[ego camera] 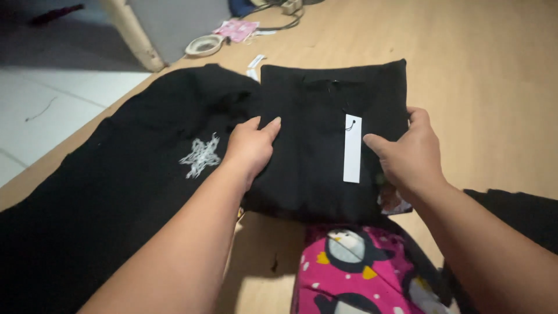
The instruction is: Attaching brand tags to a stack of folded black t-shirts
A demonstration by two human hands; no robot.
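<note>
Left hand (251, 145) reaches in from lower left, forearm bare, palm down, fingers together and nearly flat, resting on the left edge of the folded black garment (325, 145). Not a closed grip; fingertips press the cloth, thumb hidden underneath so cannot tell if it pinches the edge. Right hand (410, 152) comes in from lower right, palm down, thumb stretched toward the middle, fingers curled over the garment's right edge, loosely clasping that side.

Folded black garment lies on the wooden floor (494, 87), a neat rough square, matte soft fabric, dark seam lines down the middle. A white rectangular paper tag (352, 148) on a thin black string lies on top of it, just beside the right thumb.

To the left, touching the folded piece, a bigger black cloth (116, 192) is spread flat, with a white scratchy star-like print (200, 156). Near bottom centre, pink fabric with penguin pattern (354, 273), dotted white, just below the folded garment. More dark cloth (523, 215) at right, under the right forearm.

Top of frame: a small round shallow dish (204, 45), contents unclear, a pink patterned bit of cloth (236, 29), a dark cable (279, 23), small white tags (254, 63). White tiled floor (52, 110) at far left. Wood is pale, smooth.
</note>
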